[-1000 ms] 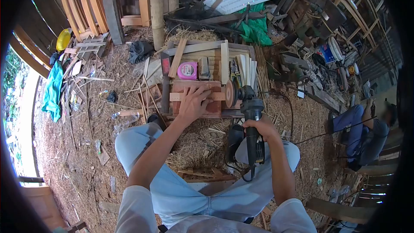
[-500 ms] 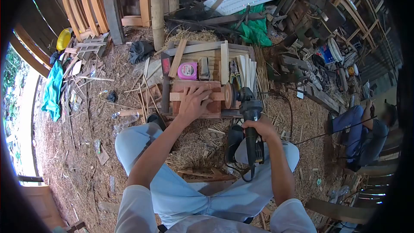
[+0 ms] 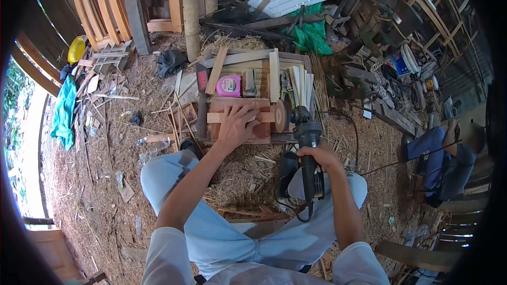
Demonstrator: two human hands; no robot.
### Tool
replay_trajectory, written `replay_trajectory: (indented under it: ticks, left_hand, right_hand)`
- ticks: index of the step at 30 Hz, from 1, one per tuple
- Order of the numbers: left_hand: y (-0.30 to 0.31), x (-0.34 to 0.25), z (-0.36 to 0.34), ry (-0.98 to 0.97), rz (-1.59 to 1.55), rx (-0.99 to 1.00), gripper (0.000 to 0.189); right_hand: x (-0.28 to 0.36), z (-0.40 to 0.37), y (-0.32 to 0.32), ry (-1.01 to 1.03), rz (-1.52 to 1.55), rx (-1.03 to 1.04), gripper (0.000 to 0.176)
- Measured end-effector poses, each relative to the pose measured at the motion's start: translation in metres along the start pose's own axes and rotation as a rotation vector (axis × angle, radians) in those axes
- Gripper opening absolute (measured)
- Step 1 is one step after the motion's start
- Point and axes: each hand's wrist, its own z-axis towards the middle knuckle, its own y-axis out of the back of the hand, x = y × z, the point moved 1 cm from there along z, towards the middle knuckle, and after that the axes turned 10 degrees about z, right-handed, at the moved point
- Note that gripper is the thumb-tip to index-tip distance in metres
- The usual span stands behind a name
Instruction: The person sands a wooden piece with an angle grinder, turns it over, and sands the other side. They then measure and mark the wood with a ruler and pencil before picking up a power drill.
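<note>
We have barely moved since the earlier frame. Our right hand [image 3: 322,157] grips the grinder [image 3: 307,133] firmly, its disc [image 3: 281,116] at the right end of the wood strip [image 3: 215,117]. Our left hand [image 3: 237,125] lies open over the strip on a reddish board [image 3: 261,137]; beyond that grip sits 1 pink tape measure [image 3: 228,86].

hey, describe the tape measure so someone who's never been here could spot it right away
Find the low bench in front of the person's knees, then the left hand pressing on it. Just beyond those fingertips lies the tape measure, between a slanted wooden strip and a small greyish block. Unlike either, it's bright pink with a pale round label.
</note>
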Motion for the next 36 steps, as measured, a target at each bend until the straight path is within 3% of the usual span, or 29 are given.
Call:
replay_trajectory:
  ticks: [11,13,20,31,33,35,36]
  left_hand:
    - [-0.001,-0.001,0.000,0.005,0.002,0.017,0.030]
    - [0.000,0.001,0.003,0.007,-0.015,0.017,0.030]
    - [0.000,-0.003,0.001,-0.001,0.002,0.018,0.030]
    - [0.006,-0.006,0.005,-0.058,0.097,-0.014,0.033]
    - [0.019,-0.029,0.008,0.008,0.118,-0.164,0.039]
    - [0.020,-0.069,0.004,0.000,0.046,0.043,0.046]
    - [0.021,-0.094,-0.001,0.086,-0.148,0.143,0.049]
  right_hand:
    - [0.012,-0.009,-0.005,0.060,-0.038,-0.051,0.033]
    - [0.018,-0.013,-0.007,-0.023,-0.172,-0.060,0.037]
    - [0.021,-0.021,-0.007,-0.003,-0.175,-0.099,0.043]
    - [0.020,-0.003,0.001,0.095,0.209,-0.016,0.032]
    - [0.023,-0.002,0.001,0.168,0.285,-0.036,0.031]
    - [0.028,0.004,-0.005,0.234,0.423,-0.086,0.030]
    - [0.030,0.006,-0.009,0.238,0.444,-0.093,0.030]
